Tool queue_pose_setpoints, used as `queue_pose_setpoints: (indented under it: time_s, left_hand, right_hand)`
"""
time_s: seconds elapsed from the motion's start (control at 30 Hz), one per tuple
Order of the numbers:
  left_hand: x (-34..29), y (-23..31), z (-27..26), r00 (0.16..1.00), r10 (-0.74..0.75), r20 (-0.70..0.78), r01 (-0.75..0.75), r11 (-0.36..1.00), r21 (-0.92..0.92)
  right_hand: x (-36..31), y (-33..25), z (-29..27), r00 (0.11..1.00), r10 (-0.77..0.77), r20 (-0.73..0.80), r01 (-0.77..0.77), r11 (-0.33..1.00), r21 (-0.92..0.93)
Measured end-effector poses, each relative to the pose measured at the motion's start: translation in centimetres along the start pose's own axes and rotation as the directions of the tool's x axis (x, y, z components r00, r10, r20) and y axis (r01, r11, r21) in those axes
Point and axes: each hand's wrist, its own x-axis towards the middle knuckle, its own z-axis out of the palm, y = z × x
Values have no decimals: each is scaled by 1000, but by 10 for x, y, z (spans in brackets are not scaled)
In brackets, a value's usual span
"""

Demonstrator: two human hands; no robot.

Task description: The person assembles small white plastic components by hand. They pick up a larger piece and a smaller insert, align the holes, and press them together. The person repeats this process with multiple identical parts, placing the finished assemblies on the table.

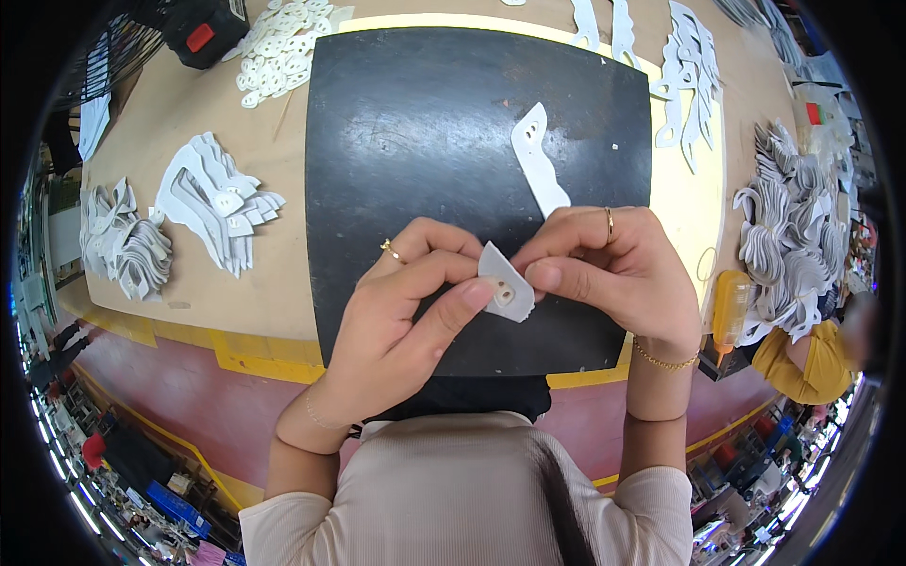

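Observation:
Between my hands, over the black mat (406, 123), is a small white cut piece (507, 274) with a pointed top and a jagged lower edge. A small oval patch with two dark holes shows on its face. My left hand (406, 311) pinches its left side between thumb and fingers. At its right edge, my right hand (604, 274) has thumb and forefinger pressed together; whatever is between them is hidden. Beyond my right hand, a long wavy white strip (538, 170) with small dark holes lies on the mat.
Stacks of white pieces (222, 203) lie on the left, bundled strips (793, 236) on the right. Small oval patches (283, 52) are heaped at the back left, near a black device (203, 33). A yellow bottle (730, 311) stands at the right edge, near another person's yellow sleeve (812, 363).

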Motion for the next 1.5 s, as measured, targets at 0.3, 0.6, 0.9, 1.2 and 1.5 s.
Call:
queue_pose_setpoints:
  time_s: [0.3, 0.6, 0.9, 1.2, 1.5]
  left_hand:
    - [-1, 8, -3, 997, 60, 51, -61, 998, 29]
    - [0, 11, -4, 989, 109, 101, -118, 989, 94]
    - [1, 16, -6, 986, 110, 129, -130, 977, 166]
    - [2, 19, -9, 986, 78, 148, -108, 974, 202]
    - [0, 19, -8, 992, 14, 123, -29, 991, 127]
  right_hand:
    - [-3, 0, -5, 995, 20, 95, -27, 997, 71]
    - [-2, 9, -9, 980, -35, 198, 10, 992, 124]
    - [-1, 9, -7, 976, -42, 214, 7, 987, 159]
    - [-3, 15, 0, 986, -95, 136, 87, 994, 65]
    - [-8, 17, 9, 994, -32, 103, 4, 965, 262]
